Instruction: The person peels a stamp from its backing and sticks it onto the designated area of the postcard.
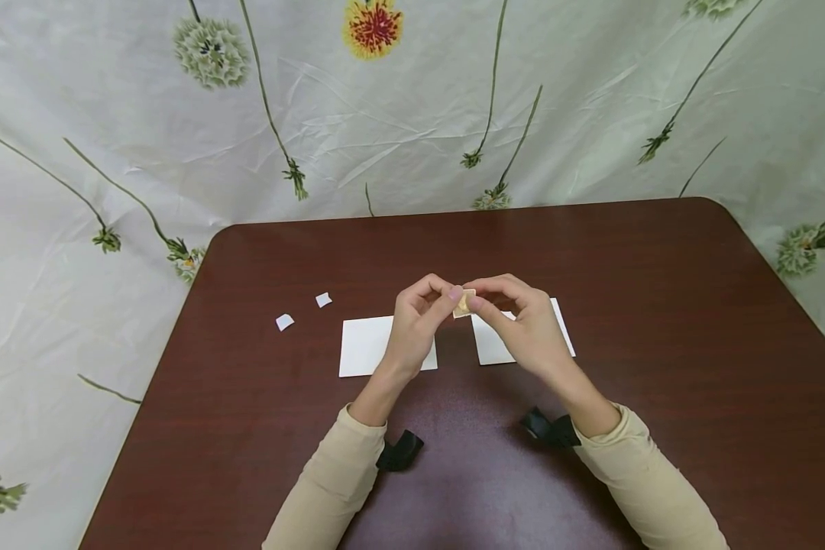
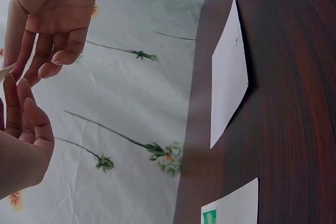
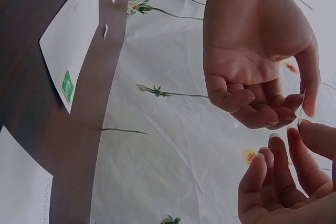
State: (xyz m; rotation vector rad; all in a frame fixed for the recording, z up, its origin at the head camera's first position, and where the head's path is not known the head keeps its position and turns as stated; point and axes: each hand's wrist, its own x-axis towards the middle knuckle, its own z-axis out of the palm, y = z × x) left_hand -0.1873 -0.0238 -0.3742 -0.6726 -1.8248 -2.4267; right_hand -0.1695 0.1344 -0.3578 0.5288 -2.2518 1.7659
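A small cream postage stamp is held up over the table, pinched by both hands at once. My left hand has its thumb and forefinger on the left side. On the right side, the thumb and forefinger of my right hand grip it. Seen from the right wrist, the stamp is a thin edge between the fingertips, and the other fingers curl loosely. Beneath my left hand lies a white envelope with a green stamp at one corner. Another white envelope lies under my right hand, partly hidden.
Two small white paper pieces, one nearer and one farther, lie left of the envelopes on the dark brown table. A white flowered cloth hangs behind the table. Dark straps with cameras sit at both wrists.
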